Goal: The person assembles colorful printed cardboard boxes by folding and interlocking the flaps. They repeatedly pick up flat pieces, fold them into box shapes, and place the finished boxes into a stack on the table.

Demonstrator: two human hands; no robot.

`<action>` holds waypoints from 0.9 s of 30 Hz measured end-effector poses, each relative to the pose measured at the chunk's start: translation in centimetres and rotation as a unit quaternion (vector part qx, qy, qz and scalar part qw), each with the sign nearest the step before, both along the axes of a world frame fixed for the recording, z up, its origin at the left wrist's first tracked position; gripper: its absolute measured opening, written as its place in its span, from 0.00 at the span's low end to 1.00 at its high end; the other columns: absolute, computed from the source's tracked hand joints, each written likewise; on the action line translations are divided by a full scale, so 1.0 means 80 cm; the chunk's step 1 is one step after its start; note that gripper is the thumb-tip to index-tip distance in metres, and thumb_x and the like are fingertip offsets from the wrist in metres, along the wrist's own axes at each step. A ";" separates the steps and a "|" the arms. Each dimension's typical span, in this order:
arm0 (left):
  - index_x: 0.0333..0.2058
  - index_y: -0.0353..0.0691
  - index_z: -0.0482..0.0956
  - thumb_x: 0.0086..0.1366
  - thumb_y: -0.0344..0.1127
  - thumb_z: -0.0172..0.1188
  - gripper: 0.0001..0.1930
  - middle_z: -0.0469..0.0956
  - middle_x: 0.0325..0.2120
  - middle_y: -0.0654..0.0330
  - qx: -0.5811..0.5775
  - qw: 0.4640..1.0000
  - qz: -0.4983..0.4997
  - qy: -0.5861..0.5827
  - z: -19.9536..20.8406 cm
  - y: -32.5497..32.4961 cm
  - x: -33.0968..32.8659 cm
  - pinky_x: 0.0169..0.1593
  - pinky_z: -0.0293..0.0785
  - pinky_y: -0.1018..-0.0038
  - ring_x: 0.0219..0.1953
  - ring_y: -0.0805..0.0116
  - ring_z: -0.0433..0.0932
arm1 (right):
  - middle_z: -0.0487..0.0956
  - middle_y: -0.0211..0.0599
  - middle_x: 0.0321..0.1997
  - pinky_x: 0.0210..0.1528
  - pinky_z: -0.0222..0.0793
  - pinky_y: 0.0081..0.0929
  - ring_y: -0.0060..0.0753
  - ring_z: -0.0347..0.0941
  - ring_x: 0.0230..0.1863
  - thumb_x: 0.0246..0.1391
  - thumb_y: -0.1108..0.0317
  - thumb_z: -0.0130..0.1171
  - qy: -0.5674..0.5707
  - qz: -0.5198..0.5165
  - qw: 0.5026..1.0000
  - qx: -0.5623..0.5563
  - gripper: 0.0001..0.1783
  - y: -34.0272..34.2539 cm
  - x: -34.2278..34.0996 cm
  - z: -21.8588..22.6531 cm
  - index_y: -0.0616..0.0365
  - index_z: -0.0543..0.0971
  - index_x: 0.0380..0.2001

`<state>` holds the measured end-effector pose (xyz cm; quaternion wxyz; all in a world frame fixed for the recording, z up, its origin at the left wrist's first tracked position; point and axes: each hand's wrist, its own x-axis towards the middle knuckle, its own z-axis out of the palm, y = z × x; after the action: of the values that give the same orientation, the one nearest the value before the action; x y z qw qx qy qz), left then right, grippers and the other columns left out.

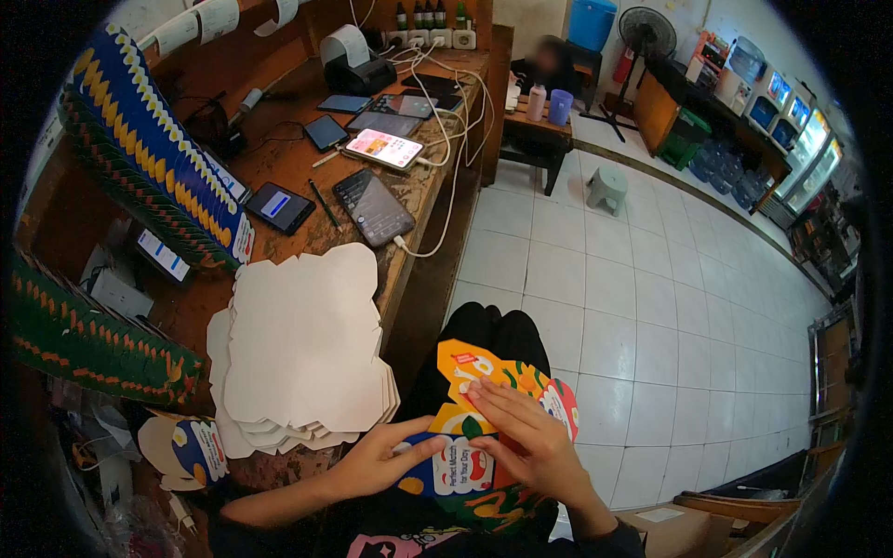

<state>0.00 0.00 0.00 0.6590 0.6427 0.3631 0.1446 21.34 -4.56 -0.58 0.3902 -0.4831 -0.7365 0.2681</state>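
Note:
A printed cardboard food box (465, 423), yellow, blue and red with food pictures, is partly folded over my lap. My left hand (389, 456) grips its left side, thumb on top of the blue panel and the other fingers partly hidden at the edge. Across the yellow panel lie the fingers of my right hand (526, 432), while its thumb presses near the white label area. Left of my hands, a stack of flat cardboard blanks (302, 344) rests plain side up on the wooden table.
Nested blue cartons (153, 139) and green cartons (93, 335) line the table's left. Farther back are a charging phone (374, 205), a lit phone (383, 147), white cables and a receipt printer (355, 67). A grey stool (607, 189) stands on the tiles; a person sits beyond.

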 end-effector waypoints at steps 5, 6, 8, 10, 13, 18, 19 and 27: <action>0.42 0.30 0.73 0.64 0.42 0.54 0.18 0.78 0.32 0.56 0.068 0.997 -0.010 0.046 0.000 0.003 0.010 0.35 0.72 0.78 0.34 0.77 0.75 | 0.78 0.39 0.44 0.55 0.64 0.36 0.40 0.73 0.49 0.46 0.75 0.60 0.106 -0.023 0.993 -0.044 0.16 -0.010 0.002 -0.006 0.61 0.77 0.41; 0.41 0.30 0.74 0.63 0.43 0.55 0.18 0.79 0.31 0.57 0.068 0.995 0.009 0.072 -0.002 0.005 0.010 0.35 0.72 0.78 0.34 0.78 0.75 | 0.79 0.39 0.44 0.55 0.64 0.37 0.40 0.73 0.48 0.45 0.75 0.60 0.115 -0.042 0.992 -0.024 0.16 -0.010 0.003 -0.003 0.61 0.78 0.41; 0.43 0.33 0.74 0.61 0.44 0.57 0.20 0.78 0.35 0.59 -0.039 0.998 0.052 0.027 -0.013 0.021 0.011 0.37 0.72 0.79 0.36 0.77 0.75 | 0.79 0.38 0.42 0.55 0.64 0.39 0.40 0.74 0.47 0.44 0.76 0.60 0.128 -0.077 0.989 0.019 0.15 -0.009 0.013 0.005 0.60 0.79 0.39; 0.50 0.32 0.68 0.63 0.58 0.45 0.32 0.74 0.45 0.54 -0.280 0.948 0.054 -0.144 -0.022 0.041 0.008 0.47 0.69 0.74 0.47 0.69 0.72 | 0.80 0.36 0.41 0.56 0.63 0.40 0.41 0.74 0.47 0.43 0.76 0.60 0.094 -0.049 0.992 0.066 0.16 -0.006 0.025 0.014 0.58 0.79 0.39; 0.51 0.32 0.66 0.63 0.61 0.43 0.34 0.71 0.48 0.51 -0.475 0.844 0.038 -0.244 -0.023 0.049 0.000 0.55 0.67 0.69 0.52 0.63 0.71 | 0.76 0.30 0.48 0.63 0.48 0.47 0.49 0.59 0.60 0.42 0.71 0.62 0.047 0.073 0.995 0.052 0.15 -0.013 0.032 0.021 0.45 0.81 0.37; 0.48 0.35 0.69 0.59 0.46 0.59 0.24 0.74 0.44 0.58 -0.348 0.933 0.005 -0.097 -0.021 0.027 0.013 0.45 0.73 0.76 0.44 0.71 0.75 | 0.63 0.33 0.60 0.66 0.31 0.53 0.54 0.39 0.67 0.38 0.65 0.67 0.126 0.144 0.980 -0.055 0.12 0.005 0.044 -0.012 0.37 0.83 0.31; 0.47 0.35 0.69 0.60 0.47 0.58 0.24 0.74 0.43 0.58 -0.305 0.949 0.010 -0.083 -0.019 0.025 0.014 0.45 0.73 0.77 0.43 0.72 0.75 | 0.63 0.35 0.60 0.66 0.32 0.53 0.54 0.39 0.67 0.38 0.64 0.67 0.156 0.121 0.978 -0.071 0.12 0.006 0.044 -0.019 0.38 0.83 0.31; 0.46 0.35 0.71 0.63 0.51 0.52 0.23 0.76 0.38 0.61 -0.096 0.995 -0.020 -0.014 -0.009 0.012 0.017 0.44 0.69 0.78 0.39 0.76 0.73 | 0.56 0.47 0.60 0.66 0.43 0.46 0.52 0.44 0.68 0.37 0.69 0.70 0.223 0.054 0.970 -0.074 0.11 -0.009 0.023 -0.044 0.57 0.78 0.26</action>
<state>1.38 0.93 -0.70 0.7257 0.5811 0.3530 0.1050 23.21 -5.26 -4.13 0.4926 -0.3979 -0.6338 0.4441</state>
